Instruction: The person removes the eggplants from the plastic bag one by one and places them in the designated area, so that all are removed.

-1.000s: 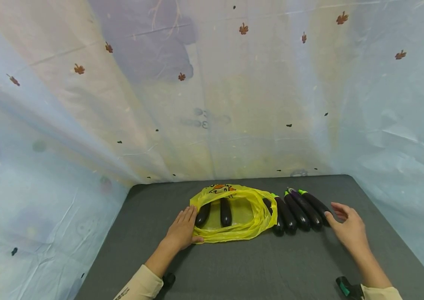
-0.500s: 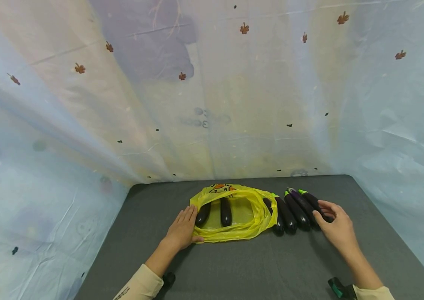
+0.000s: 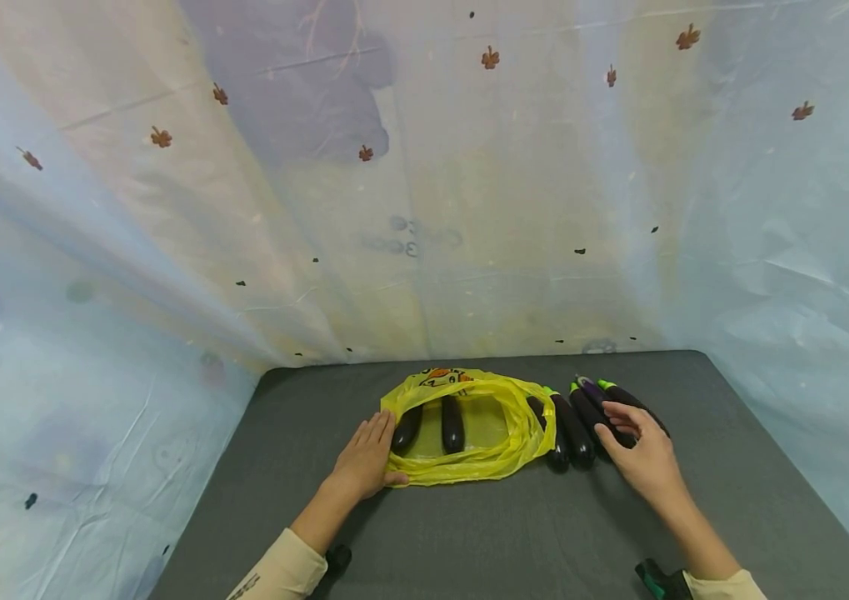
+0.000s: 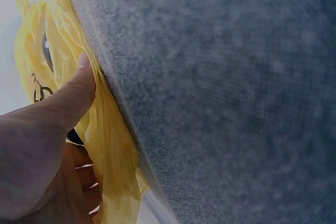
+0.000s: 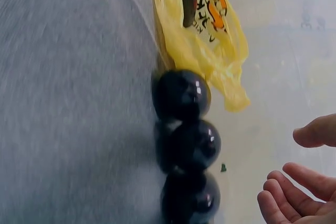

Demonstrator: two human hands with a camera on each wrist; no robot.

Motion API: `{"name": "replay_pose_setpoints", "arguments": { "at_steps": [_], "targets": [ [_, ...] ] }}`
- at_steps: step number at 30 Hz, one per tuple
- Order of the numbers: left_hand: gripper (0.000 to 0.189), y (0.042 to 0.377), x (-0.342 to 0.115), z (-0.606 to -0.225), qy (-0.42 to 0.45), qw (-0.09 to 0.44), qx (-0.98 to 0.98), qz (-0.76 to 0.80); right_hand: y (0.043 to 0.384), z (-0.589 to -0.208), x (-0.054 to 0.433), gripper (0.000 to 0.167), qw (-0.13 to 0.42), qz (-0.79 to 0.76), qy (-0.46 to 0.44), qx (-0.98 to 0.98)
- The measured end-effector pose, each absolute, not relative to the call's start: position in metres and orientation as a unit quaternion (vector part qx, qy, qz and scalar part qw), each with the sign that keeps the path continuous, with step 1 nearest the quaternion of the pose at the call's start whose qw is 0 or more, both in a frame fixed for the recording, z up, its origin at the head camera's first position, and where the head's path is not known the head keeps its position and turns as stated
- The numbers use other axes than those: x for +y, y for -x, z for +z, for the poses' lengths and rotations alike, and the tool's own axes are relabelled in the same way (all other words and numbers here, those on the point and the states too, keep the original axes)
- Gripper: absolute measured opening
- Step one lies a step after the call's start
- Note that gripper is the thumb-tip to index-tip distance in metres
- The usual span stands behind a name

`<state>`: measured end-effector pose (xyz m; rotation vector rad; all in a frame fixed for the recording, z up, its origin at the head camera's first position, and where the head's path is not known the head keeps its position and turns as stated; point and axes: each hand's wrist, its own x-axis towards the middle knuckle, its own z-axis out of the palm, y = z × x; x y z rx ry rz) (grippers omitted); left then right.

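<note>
My left hand (image 3: 366, 457) rests against the left side of a yellow plastic bag (image 3: 461, 472), fingers straight and thumb at its near edge. In the left wrist view the thumb (image 4: 79, 90) lies along the crumpled plastic. Through the bag's mouth two dark eggplants show, a left one (image 3: 405, 432) and a middle one (image 3: 452, 427). A row of several eggplants (image 3: 572, 429) lies side by side right of the bag. Above this row hovers my right hand (image 3: 645, 457), fingers slightly bent and apart from the thumb, holding nothing. It partly hides the eggplants below; the rightmost eggplant (image 3: 637, 404) shows behind the fingers.
Everything lies on a grey cloth-covered table (image 3: 499, 542). Pale plastic sheeting (image 3: 469, 275) with leaf prints hangs behind it and at both sides. A dark wrist-worn device (image 3: 656, 579) sits at my right cuff.
My right hand has moved left along the eggplant row, from beyond its right end to over it. The left hand, bag and eggplants look unmoved.
</note>
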<state>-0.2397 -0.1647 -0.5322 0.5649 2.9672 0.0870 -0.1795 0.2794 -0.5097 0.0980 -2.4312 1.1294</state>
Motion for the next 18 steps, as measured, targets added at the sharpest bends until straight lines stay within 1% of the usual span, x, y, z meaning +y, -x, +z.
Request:
{"name": "replay_pose_setpoints", "arguments": {
  "at_steps": [18],
  "targets": [
    [0.114, 0.24, -0.164, -0.532, -0.184, 0.06, 0.981, 0.027, 0.187, -0.515, 0.228, 0.039, 0.203, 0.427, -0.081, -0.877]
  ]
}}
